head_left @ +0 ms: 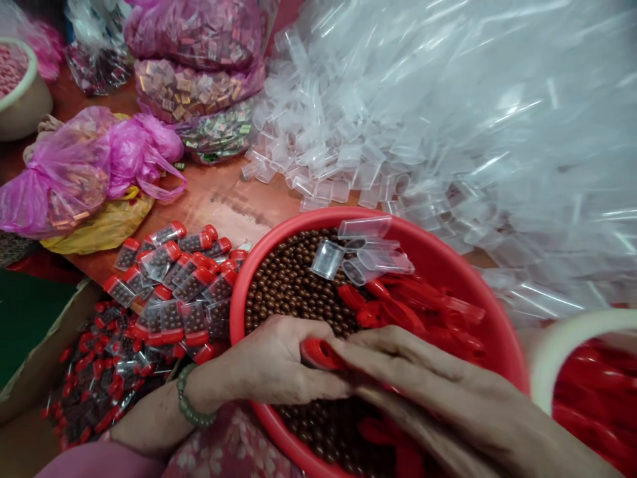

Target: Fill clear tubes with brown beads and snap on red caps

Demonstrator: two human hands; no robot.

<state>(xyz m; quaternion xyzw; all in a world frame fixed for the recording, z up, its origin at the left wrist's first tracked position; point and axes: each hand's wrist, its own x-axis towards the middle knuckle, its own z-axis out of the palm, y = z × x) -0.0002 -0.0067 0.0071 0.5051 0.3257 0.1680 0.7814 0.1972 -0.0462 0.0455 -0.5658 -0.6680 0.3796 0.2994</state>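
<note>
My left hand, with a green bead bracelet at its wrist, is closed round a red oval plastic cap. From the right, my right hand meets it, its long fingers pressed together and their tips against the cap's edge. What lies between those fingers is hidden. Both hands are over a red basin of small brown chocolate balls. Several clear flat tubes lie on the balls, and red plastic caps are heaped at the basin's right side.
Filled red-capped tubes are piled left of the basin, above a cardboard box holding many more. Loose clear tubes form a large heap behind. Pink bags stand back left; a white tub of red pieces is at right.
</note>
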